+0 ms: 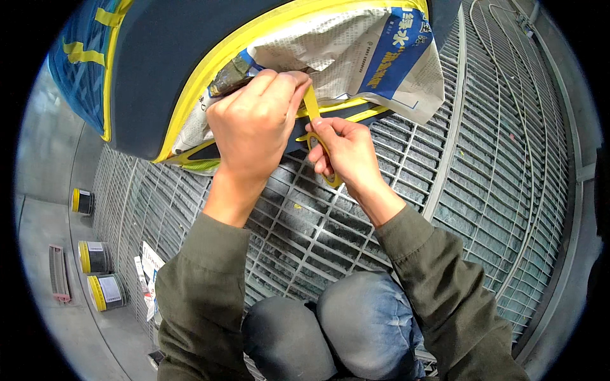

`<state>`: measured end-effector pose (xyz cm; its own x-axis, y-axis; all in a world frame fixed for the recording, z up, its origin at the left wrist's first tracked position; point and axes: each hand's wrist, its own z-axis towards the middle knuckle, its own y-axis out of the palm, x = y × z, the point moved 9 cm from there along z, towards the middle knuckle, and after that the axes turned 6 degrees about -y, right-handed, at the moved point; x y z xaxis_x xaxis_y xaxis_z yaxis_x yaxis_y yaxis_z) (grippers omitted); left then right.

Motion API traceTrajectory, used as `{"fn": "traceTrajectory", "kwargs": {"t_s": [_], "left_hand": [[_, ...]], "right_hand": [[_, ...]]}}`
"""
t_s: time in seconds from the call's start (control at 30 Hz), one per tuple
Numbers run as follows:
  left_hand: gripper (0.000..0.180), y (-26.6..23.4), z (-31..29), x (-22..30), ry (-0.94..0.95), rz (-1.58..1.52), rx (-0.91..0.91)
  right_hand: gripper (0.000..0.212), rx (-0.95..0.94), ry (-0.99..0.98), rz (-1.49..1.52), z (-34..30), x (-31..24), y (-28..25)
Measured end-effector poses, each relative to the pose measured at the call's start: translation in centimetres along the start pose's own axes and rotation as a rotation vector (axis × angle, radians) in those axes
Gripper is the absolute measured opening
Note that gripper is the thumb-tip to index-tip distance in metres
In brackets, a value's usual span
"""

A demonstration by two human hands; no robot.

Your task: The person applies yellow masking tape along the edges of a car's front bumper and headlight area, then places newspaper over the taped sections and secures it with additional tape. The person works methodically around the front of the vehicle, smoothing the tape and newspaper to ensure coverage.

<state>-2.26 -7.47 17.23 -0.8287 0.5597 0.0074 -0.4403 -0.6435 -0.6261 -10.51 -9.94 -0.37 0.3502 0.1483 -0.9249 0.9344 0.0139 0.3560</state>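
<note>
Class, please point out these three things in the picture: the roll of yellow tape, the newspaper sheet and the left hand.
Roll of yellow tape (333,181): head view, lower edge of its ring.
Newspaper sheet (340,54): head view, pale printed middle.
Left hand (253,115): head view, back of the hand.

The newspaper carries large white and yellow characters on a blue banner, beside fine dark print too small to read. White labels stand on yellow-ended dark cylinders, their print illegible. A white sheet bears dark lettering.
</note>
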Motion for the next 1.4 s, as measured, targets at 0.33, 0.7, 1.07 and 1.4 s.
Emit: {"fn": "traceTrajectory", "kwargs": {"t_s": [0.33,0.7,1.07,1.4], "left_hand": [[0.032,1.1,-1.2,-0.8,-0.024,0.035,0.090],[0.030,2.8,-2.7,-1.9,-0.143,-0.030,0.069],[0.033,3.4,-3.4,-1.6,-0.078,0.057,0.069],[0.034,5.0,-4.5,-2.0,-0.087,0.121,0.015]], "right_hand": [[0.034,0.030,0.001,-0.026,1.1,-0.6,0.0],[0.029,0.035,0.015,0.103,1.2,-0.3,0.6],[0.026,0.174,0.331,0.334,-2.6,6.8,-3.7],[0.028,0.102,0.270,0.232,-4.0,5.5,-3.6]]}}
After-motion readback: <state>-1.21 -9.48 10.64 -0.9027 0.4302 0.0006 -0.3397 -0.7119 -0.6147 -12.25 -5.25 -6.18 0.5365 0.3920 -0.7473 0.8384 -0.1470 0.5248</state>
